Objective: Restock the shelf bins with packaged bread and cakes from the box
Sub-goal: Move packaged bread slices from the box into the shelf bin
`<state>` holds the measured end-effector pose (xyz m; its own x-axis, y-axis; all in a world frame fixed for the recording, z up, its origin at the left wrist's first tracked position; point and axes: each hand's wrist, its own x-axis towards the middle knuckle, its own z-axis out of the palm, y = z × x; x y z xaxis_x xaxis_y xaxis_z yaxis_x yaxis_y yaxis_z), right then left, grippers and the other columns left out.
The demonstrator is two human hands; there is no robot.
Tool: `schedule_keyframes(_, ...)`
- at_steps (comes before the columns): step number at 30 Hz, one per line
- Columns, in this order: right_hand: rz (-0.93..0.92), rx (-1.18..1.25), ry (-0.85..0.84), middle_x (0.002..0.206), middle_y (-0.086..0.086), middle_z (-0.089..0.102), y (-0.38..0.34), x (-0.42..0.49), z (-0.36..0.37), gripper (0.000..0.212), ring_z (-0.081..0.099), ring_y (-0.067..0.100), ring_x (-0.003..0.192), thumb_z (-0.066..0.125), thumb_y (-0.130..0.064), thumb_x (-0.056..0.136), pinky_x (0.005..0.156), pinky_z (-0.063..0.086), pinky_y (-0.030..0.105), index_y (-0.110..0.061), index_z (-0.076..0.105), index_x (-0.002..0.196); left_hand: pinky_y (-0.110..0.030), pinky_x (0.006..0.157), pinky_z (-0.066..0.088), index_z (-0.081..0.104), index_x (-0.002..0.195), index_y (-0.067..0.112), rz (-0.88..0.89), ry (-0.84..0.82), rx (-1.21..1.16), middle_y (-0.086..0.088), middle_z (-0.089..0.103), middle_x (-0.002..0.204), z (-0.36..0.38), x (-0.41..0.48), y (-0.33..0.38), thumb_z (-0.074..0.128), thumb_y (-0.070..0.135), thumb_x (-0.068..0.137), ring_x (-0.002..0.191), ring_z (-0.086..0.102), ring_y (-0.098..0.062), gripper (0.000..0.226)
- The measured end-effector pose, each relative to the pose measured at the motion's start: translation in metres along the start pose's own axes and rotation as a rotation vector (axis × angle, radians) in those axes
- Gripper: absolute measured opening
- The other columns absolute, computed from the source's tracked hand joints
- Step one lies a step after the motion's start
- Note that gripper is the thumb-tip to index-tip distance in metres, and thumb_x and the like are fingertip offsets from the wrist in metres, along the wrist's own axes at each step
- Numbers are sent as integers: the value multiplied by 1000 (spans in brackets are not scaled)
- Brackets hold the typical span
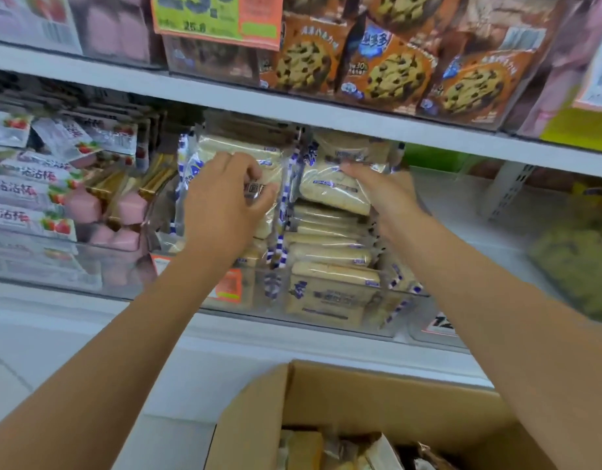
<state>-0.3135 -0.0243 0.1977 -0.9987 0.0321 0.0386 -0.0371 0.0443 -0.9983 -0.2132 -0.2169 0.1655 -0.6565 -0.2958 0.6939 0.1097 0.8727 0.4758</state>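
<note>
A clear shelf bin (330, 329) on the middle shelf holds several pale bread packs with blue-and-white edges. My left hand (221, 205) grips the top bread pack (235, 154) of the left stack, fingers curled over its front. My right hand (387, 195) reaches beside the right stack and holds the upper pack (333, 184) at its right side, thumb on top. An open cardboard box (377, 401) stands below the shelf at the bottom centre, with a few wrapped cakes (306, 449) visible inside.
Pink strawberry snack packs (28, 195) fill the bin to the left. Chocolate-chip cookie bags (387, 72) hang on the shelf above, beside an orange price tag (218, 18). A green-yellow bag (577, 266) lies at the right. The white shelf edge (292, 110) runs just over my hands.
</note>
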Motion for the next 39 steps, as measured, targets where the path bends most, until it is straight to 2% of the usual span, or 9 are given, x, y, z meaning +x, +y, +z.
schedule_keyframes(8, -45, -301, 31, 138, 3, 55, -3, 13, 9, 111, 53, 18, 126, 90, -51, 58, 101, 43, 24, -9, 38, 147, -36, 74, 45, 63, 103, 21, 20, 25, -2, 7, 49, 97, 1, -1, -2, 63, 43, 91, 93, 53, -18, 25)
schedule_keyframes(15, 15, -135, 47, 111, 1, 64, -3, 7, 8, 73, 57, 18, 87, 81, -41, 71, 77, 43, 29, -8, 54, 130, -35, 74, 44, 63, 103, 19, 52, 40, 5, 5, 50, 97, 2, -2, -4, 63, 43, 91, 94, 53, -20, 26)
schedule_keyframes(19, 37, 36, 89, 119, -3, 57, -4, 8, 12, 55, 37, 12, 88, 67, -32, 89, 100, 41, 34, -15, 43, 136, -35, 88, 27, 62, 113, 19, 97, 92, 118, -9, 54, 118, 3, -3, -9, 59, 51, 89, 114, 47, -32, 40)
schedule_keyframes(20, 49, 22, 89, 110, -5, 58, -2, 11, 13, 38, 44, 14, 121, 62, -28, 92, 97, 42, 34, -15, 51, 126, -39, 95, 26, 59, 122, 20, 110, 93, 152, -12, 51, 129, 4, -3, -10, 56, 53, 90, 123, 43, -34, 46)
schedule_keyframes(21, 62, 10, 96, 101, -4, 60, -2, 11, 16, 29, 56, 12, 90, 59, -26, 93, 90, 44, 33, -13, 55, 119, -45, 105, 22, 54, 132, 21, 123, 76, 188, -15, 46, 142, 4, -3, -11, 52, 55, 93, 135, 36, -34, 52)
schedule_keyframes(25, -19, -40, 120, 140, 6, 51, 4, 21, 29, 69, 51, 23, 123, 65, -44, 90, 92, 34, 19, -11, 38, 144, -61, 118, -5, 28, 154, 23, 76, -87, 246, -14, 14, 163, 6, -1, -13, 28, 60, 98, 152, -2, -30, 67)
schedule_keyframes(30, -116, -86, 206, 157, 7, 26, 11, 22, 24, 113, 32, 24, 142, 70, -59, 79, 104, 24, 19, -7, 6, 156, -61, 118, -5, 26, 155, 23, 70, -114, 217, -12, 13, 164, 6, -2, -13, 29, 59, 98, 152, -4, -27, 67)
schedule_keyframes(34, -375, -581, 297, 160, 17, 9, 13, -2, 13, 113, 10, 31, 147, 71, -57, 79, 121, 14, 35, -2, 6, 154, -61, 118, -2, 29, 153, 21, 77, -96, 212, -13, 18, 163, 7, -1, -14, 32, 57, 99, 152, 0, -29, 65)
schedule_keyframes(39, -430, -888, -26, 161, 9, -16, 14, -15, 15, 112, -3, 27, 150, 82, -45, 73, 119, 14, 35, -28, 8, 156, -60, 118, -1, 29, 153, 21, 72, -106, 215, -12, 18, 163, 7, -1, -14, 32, 58, 98, 152, 0, -28, 66)
